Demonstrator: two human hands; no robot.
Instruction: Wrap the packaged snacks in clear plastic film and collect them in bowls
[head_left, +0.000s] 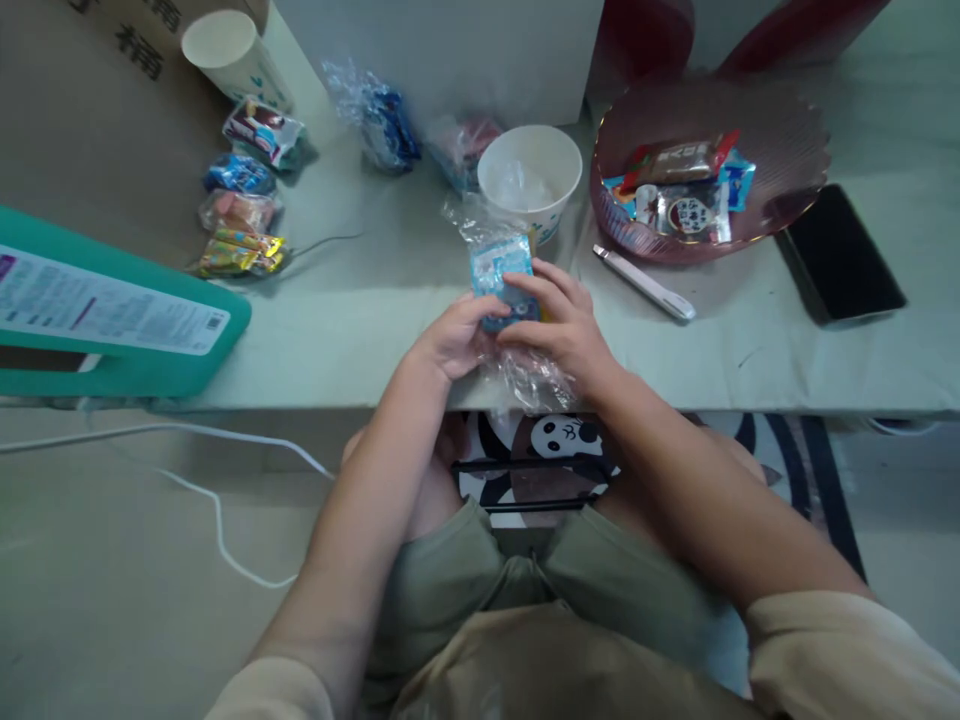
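Near the table's front edge, my left hand and my right hand are both closed on a clear plastic bag with blue snack packets in it. My left thumb presses on the packets from the left, and my right fingers lie over them from the right. Crinkled plastic sticks out above and below my hands. Just behind stands a white paper cup with clear film inside. Right of my hands lies a white utility knife.
A pink glass bowl of wrapped snacks stands right, beside a black phone. At left are several snack packs, a tilted paper cup, a cardboard box and a green container. More bagged snacks lie behind.
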